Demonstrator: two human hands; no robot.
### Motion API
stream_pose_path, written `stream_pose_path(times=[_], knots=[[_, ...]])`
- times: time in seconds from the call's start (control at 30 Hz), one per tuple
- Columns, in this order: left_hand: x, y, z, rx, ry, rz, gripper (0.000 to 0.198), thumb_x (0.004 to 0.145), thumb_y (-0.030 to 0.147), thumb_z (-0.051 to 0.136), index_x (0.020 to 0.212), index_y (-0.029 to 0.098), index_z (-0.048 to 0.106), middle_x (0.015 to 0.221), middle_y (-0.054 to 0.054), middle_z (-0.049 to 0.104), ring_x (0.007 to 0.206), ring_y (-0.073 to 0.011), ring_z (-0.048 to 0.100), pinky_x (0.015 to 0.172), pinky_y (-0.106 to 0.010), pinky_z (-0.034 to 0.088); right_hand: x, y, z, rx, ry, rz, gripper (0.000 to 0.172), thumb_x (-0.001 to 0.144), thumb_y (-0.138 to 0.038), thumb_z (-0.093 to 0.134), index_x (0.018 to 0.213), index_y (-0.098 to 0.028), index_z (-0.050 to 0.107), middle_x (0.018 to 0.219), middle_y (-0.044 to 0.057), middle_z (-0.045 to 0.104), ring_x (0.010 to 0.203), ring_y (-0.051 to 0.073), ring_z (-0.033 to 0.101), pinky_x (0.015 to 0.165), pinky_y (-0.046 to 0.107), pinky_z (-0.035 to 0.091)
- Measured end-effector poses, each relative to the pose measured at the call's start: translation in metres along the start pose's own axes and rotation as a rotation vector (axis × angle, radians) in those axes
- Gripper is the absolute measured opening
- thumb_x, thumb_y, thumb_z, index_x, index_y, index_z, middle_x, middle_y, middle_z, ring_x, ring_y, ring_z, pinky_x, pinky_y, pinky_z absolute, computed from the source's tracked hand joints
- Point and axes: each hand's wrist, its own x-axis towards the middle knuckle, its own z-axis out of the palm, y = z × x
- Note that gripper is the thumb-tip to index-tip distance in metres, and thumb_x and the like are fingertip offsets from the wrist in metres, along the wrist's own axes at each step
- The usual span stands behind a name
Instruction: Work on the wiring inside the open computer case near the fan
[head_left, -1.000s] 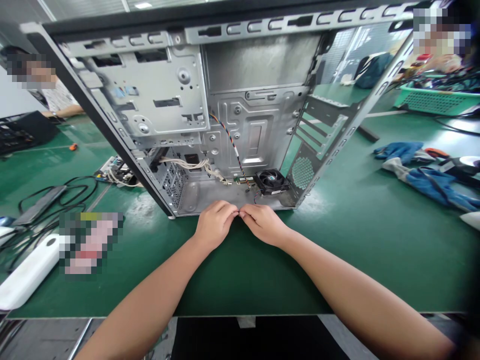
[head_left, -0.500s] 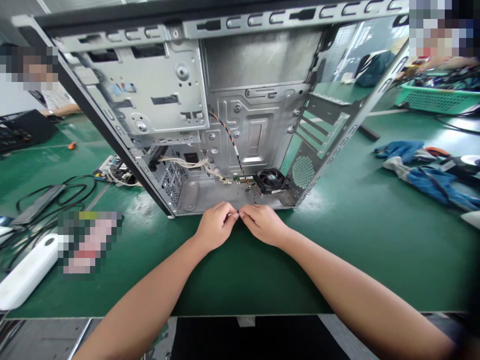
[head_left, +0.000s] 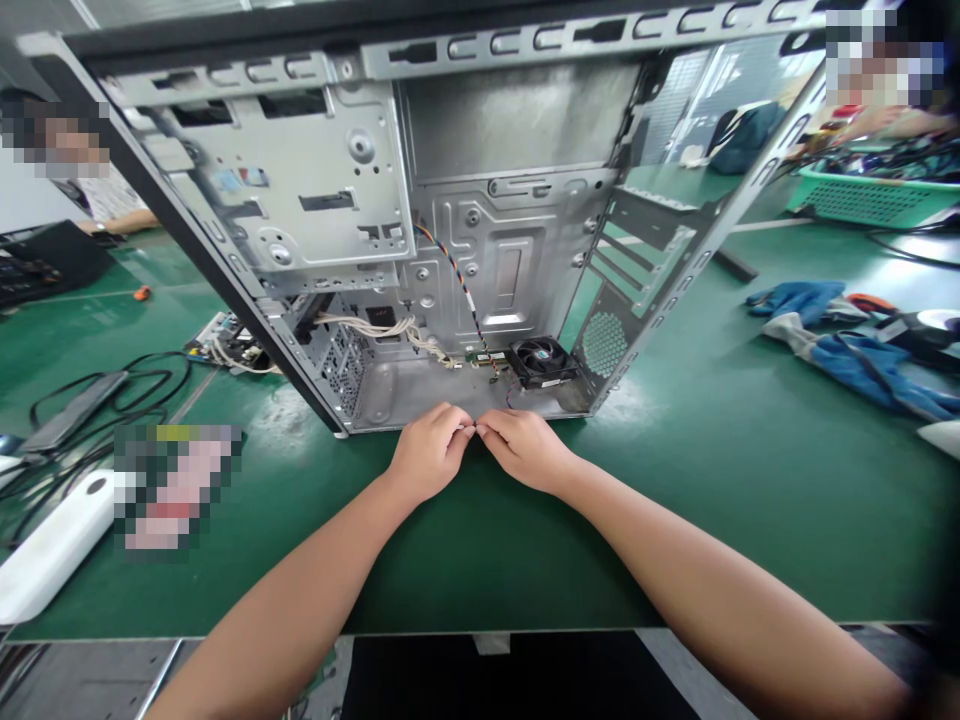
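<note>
My left hand (head_left: pixel 431 450) and my right hand (head_left: pixel 525 450) meet at the front lower edge of an open computer case (head_left: pixel 450 190). Both are closed in a pinch, fingertips almost touching, on something small and dark that I cannot make out. Just behind my right hand, a black cooling fan (head_left: pixel 541 362) rests on the case floor, and a thin fan wire (head_left: pixel 511 394) runs down from it toward that hand. A green memory module (head_left: pixel 480 356) lies left of the fan. A multicoloured cable (head_left: pixel 454 268) and a bundle of pale wires (head_left: pixel 382 326) hang inside the case.
On the left lie a white power strip (head_left: pixel 56 545), a black adapter (head_left: pixel 79 410) with cords and a small circuit assembly (head_left: pixel 229 342). Blue work gloves (head_left: pixel 847 360) and a green basket (head_left: pixel 870 196) of cables are on the right. Another person (head_left: pixel 116 195) sits beyond the case.
Both hands keep the same pinch at the case edge. The whole view has shifted very slightly; nothing else has visibly moved.
</note>
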Motion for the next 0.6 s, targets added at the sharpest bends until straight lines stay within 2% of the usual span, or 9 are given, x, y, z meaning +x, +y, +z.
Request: stream_pose_path(times=[0.3,0.6], knots=[[-0.0005,0.003,-0.0024,-0.025,-0.042,-0.052,0.01,0.093,0.024,0.047,0.088,0.021,0.055,0.081,-0.001,0.064,0.076,-0.0166,0.06,0.069,-0.028,0.043,0.0004,-0.002,-0.0011,0.005,-0.001,-0.001,0.019,0.093,-0.02,0.041,0.084,-0.019,0.057,0.073,0.002,0.06,0.069,0.014,0.055,0.066,0.024,0.035],[-0.0005,0.0017,-0.0025,-0.185,-0.051,-0.141,0.01,0.092,0.026,0.05,0.086,0.02,0.055,0.077,0.002,0.065,0.068,-0.0133,0.059,0.062,-0.024,0.041,0.0,-0.002,-0.0012,-0.01,-0.002,-0.005,0.019,0.094,-0.02,0.04,0.083,-0.019,0.056,0.071,0.001,0.059,0.068,0.013,0.054,0.065,0.024,0.033]])
